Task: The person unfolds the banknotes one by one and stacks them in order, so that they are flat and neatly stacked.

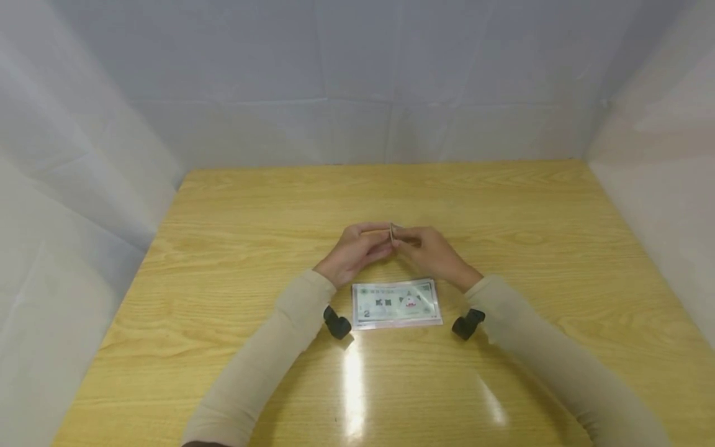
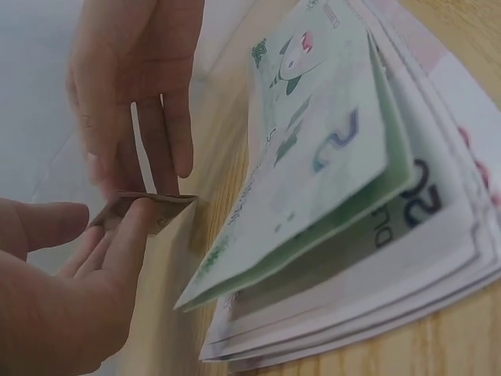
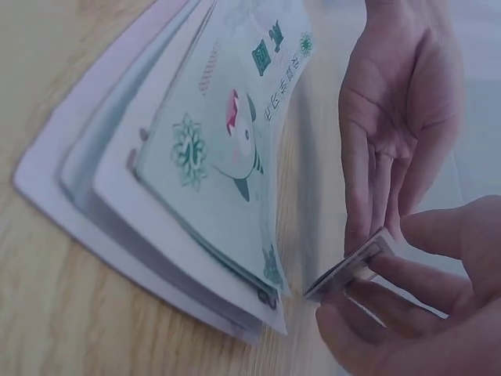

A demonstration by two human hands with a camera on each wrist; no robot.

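Note:
My left hand [image 1: 357, 248] and right hand [image 1: 432, 251] meet over the middle of the table. Between their fingertips they pinch a small brownish banknote [image 2: 149, 210], seen nearly edge-on in the head view. The right wrist view shows this note [image 3: 352, 266] standing tilted, with the fingers of both hands at its edges. Just in front of the hands lies a pile of play banknotes [image 1: 396, 304]. Its top note [image 2: 313, 149] is pale green, with a figure 2 and a cartoon animal, and one end lifts off the notes beneath.
The pile rests flat on a wood-grain table [image 1: 251, 223]. Pinkish and whitish notes [image 3: 86, 172] stick out under the green one. Dark wrist cameras [image 1: 337, 323] hang from both sleeves beside the pile. Pale cloth [image 1: 357, 81] hangs behind the table and at its sides.

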